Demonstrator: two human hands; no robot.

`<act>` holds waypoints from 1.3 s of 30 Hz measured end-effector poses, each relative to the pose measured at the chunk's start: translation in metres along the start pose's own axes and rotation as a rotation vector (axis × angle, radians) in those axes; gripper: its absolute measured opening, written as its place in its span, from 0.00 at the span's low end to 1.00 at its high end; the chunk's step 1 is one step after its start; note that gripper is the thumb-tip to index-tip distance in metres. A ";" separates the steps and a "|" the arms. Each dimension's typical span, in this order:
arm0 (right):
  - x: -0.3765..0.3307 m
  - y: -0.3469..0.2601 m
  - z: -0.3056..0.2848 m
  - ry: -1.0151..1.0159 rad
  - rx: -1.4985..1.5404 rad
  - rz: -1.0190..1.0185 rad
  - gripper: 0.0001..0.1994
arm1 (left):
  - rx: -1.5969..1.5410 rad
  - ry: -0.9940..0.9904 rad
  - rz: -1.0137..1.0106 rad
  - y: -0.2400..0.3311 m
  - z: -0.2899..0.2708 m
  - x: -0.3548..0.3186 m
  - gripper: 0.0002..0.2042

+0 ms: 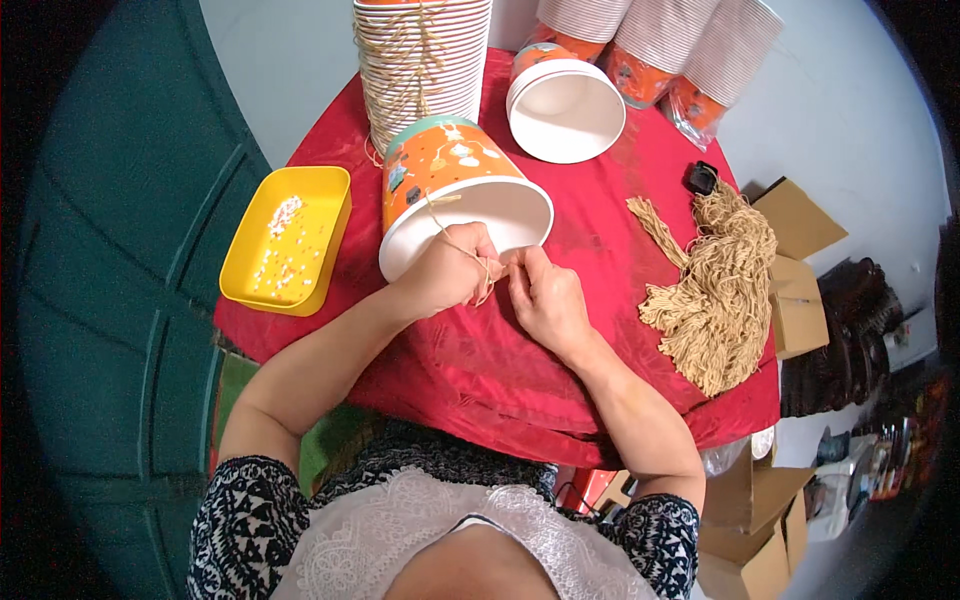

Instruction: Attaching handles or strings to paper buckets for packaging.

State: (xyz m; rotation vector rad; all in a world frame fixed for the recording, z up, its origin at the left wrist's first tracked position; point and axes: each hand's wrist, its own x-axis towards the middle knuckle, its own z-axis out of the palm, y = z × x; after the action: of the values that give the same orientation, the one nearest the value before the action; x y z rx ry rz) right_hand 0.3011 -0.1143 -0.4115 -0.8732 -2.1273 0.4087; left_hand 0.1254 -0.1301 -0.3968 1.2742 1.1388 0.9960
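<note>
An orange paper bucket (450, 165) with a printed pattern and a pale green base lies tilted on its side, its white mouth facing me. A tan cord (437, 212) comes through its side near the rim and runs down to my fingers. My left hand (447, 272) is closed on the cord in front of the bucket's mouth. Close beside it, my right hand (553, 300) pinches at the same cord, thumb and forefinger together. The fingertips of both hands almost meet; the exact loop of cord between them is partly hidden.
Red cloth (600, 240) covers the round table. A yellow bin (330, 270) with small white and orange bits stands left. Behind are a tall bucket stack (425, 75) with cords, nested buckets (570, 115) and wrapped stacks (640, 75). A cord bundle (715, 290) lies right, cardboard boxes (798, 310) beyond.
</note>
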 end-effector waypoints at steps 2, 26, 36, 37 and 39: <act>0.000 0.000 0.000 0.005 0.005 -0.027 0.05 | -0.042 0.026 -0.016 -0.001 0.000 0.000 0.06; 0.002 0.003 0.003 0.132 0.023 -0.052 0.04 | -0.066 -0.036 0.152 -0.021 0.005 -0.003 0.06; 0.001 0.004 0.004 0.118 0.006 -0.035 0.04 | 0.679 0.200 0.513 -0.015 0.014 -0.004 0.06; 0.001 0.004 0.005 0.118 0.008 -0.035 0.04 | 0.771 0.248 0.599 -0.015 0.014 -0.004 0.06; 0.001 0.003 0.004 0.113 0.003 -0.020 0.05 | 0.849 0.234 0.612 -0.014 0.014 -0.005 0.07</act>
State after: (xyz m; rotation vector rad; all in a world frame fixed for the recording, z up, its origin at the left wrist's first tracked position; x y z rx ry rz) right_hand 0.2990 -0.1115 -0.4159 -0.8522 -2.0301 0.3441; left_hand 0.1374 -0.1381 -0.4105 2.3300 1.4601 1.1599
